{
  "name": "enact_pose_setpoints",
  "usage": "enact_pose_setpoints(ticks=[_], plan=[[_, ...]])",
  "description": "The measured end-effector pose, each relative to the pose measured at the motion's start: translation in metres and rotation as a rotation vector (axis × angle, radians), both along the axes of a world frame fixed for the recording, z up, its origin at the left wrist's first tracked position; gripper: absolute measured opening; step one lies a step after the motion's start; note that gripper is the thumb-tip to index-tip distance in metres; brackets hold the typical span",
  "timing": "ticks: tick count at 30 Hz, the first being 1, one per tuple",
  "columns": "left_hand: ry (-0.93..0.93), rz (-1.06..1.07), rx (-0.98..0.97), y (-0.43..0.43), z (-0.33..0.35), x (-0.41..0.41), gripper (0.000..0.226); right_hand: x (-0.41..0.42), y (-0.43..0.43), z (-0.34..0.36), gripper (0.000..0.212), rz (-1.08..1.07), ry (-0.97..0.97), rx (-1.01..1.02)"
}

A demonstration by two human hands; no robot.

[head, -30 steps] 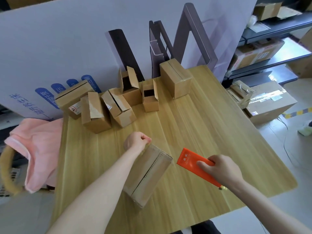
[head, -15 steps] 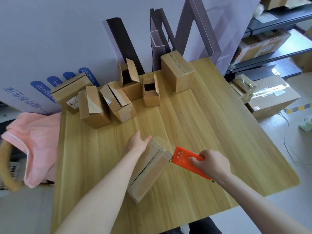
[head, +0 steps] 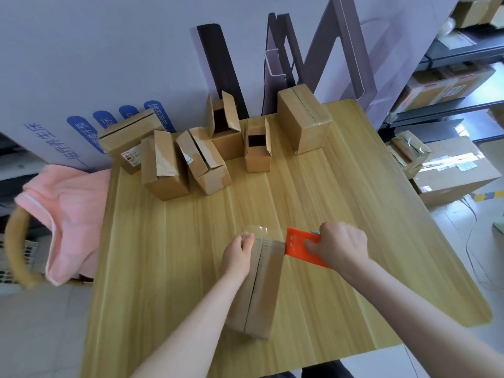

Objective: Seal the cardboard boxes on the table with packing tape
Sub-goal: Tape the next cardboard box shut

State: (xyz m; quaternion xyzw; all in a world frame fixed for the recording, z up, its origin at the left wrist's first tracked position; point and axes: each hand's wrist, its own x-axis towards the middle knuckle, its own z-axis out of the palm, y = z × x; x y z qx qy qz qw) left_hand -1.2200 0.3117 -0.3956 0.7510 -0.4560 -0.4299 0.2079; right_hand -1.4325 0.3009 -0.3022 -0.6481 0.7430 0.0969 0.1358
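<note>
Six cardboard boxes (head: 163, 165) wait at upper middle, two plainly open. At lower centre of the counter (head: 354, 203) your left hand (head: 237, 255) grips the near box (head: 259, 290) at its far end, taping apparently just begun; your right hand (head: 338, 246) clenches the orange tape dispenser (head: 298, 245).

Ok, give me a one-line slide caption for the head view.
Left hand holds a cardboard box on the table while the right hand holds an orange tape dispenser at its far end.

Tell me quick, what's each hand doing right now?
Left hand: closed, gripping the far end of the cardboard box.
Right hand: closed, holding the orange tape dispenser.
</note>
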Motion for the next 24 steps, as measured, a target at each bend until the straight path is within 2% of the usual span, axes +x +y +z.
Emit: enact_pose_setpoints(ticks=[4, 7, 11, 15, 17, 19, 22, 24], plan=[[-0.028, 0.069, -0.067, 0.005, 0.003, -0.009, 0.044, 0.014, -0.017, 0.007, 0.025, 0.072, 0.083, -0.013], [-0.066, 0.083, -0.056, 0.005, 0.002, -0.011, 0.046, 0.034, -0.014, -0.007, 0.021, 0.108, 0.096, 0.077], [0.000, 0.201, -0.032, 0.010, 0.000, -0.017, 0.044, 0.023, -0.007, -0.029, 0.028, 0.020, 0.038, 0.098], [0.099, 0.461, -0.040, 0.020, 0.002, -0.040, 0.040, -0.007, -0.008, -0.022, 0.046, -0.156, -0.067, -0.025], [0.218, 0.641, -0.035, 0.021, 0.004, -0.054, 0.039, -0.013, -0.007, -0.010, 0.050, -0.251, -0.161, -0.142], [0.374, 0.786, -0.047, 0.022, 0.008, -0.064, 0.032, -0.013, -0.004, 0.002, 0.055, -0.366, -0.342, -0.251], [0.508, 0.830, -0.048, 0.024, 0.007, -0.068, 0.021, -0.002, 0.009, 0.008, 0.059, -0.486, -0.692, -0.327], [0.525, 0.786, -0.028, 0.028, 0.004, -0.062, 0.030, 0.010, 0.022, 0.002, 0.058, -0.567, -0.869, -0.289]])
